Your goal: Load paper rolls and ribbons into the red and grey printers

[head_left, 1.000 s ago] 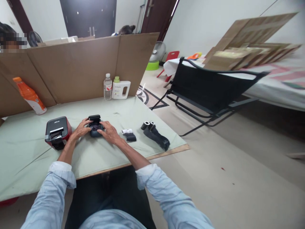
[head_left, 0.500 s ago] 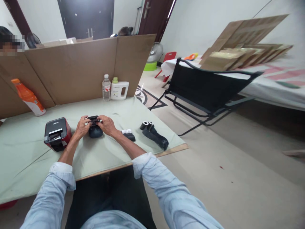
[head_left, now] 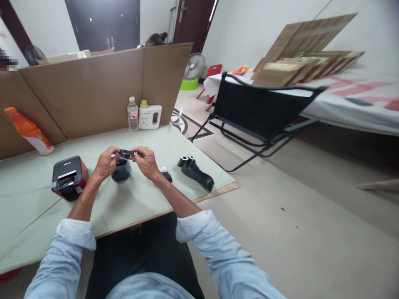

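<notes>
Both my hands meet over the table around a small, shiny black piece (head_left: 126, 154) of a kind I cannot make out. My left hand (head_left: 105, 165) pinches its left end, and my right hand (head_left: 146, 162) pinches at its right end between thumb and finger. Directly below is a dark, rounded object (head_left: 121, 174) on the tabletop; whether the piece is joined to it cannot be seen. A red-and-black boxy device, like a label printer (head_left: 70, 176), stands left of my left forearm. Partly behind my right wrist lies a small black-and-white item (head_left: 166, 174).
Two rolls with loose black strip (head_left: 197, 173) lie near the table's right edge. A clear water bottle (head_left: 132, 115), a white jug (head_left: 150, 116) and an orange bottle (head_left: 29, 132) stand along the cardboard screen (head_left: 93, 91). Right of the table is a black folding chair (head_left: 249, 108).
The black piece is tilted, its shiny face now showing. My hands have risen slightly, and the right one has shifted a little away from the left. The view has swung slightly right.
</notes>
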`<act>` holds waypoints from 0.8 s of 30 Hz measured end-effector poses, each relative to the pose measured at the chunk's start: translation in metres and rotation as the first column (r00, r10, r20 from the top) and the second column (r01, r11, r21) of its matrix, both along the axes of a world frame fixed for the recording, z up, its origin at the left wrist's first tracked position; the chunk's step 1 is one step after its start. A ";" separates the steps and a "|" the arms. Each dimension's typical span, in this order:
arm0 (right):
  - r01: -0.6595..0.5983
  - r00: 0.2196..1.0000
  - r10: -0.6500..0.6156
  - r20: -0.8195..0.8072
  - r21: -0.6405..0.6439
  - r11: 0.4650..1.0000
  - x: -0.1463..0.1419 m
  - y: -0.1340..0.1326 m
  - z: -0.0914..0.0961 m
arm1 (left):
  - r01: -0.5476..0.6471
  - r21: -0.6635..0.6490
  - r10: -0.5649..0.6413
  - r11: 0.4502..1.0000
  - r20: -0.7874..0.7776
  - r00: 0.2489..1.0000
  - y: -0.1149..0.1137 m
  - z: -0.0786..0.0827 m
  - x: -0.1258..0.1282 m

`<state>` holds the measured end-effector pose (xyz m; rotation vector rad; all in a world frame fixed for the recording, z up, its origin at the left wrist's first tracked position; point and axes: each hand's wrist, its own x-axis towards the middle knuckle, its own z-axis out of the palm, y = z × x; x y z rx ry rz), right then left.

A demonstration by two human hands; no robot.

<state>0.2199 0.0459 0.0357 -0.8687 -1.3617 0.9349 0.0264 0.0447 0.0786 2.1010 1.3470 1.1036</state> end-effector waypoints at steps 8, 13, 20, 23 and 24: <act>0.214 0.938 -0.209 0.276 0.012 0.977 0.073 -0.030 -0.027 | 0.188 -0.094 -0.201 0.978 -0.155 0.967 -0.008 -0.001 0.044; 0.378 0.613 -0.336 0.715 0.108 0.920 0.101 -0.046 -0.068 | 0.262 -0.023 -0.259 0.965 -0.257 0.931 -0.002 -0.009 0.059; 0.382 0.617 -0.327 0.716 0.091 0.920 0.106 -0.042 -0.084 | 0.310 -0.088 -0.319 0.947 -0.387 0.865 -0.003 -0.030 0.077; 0.405 0.777 -0.320 0.542 -0.040 0.913 0.116 -0.036 -0.075 | 0.335 -0.105 -0.346 0.936 -0.432 0.833 -0.005 -0.035 0.088; 0.393 0.840 -0.307 0.447 -0.112 0.912 0.120 -0.035 -0.071 | 0.338 -0.106 -0.348 0.935 -0.456 0.819 -0.005 -0.037 0.093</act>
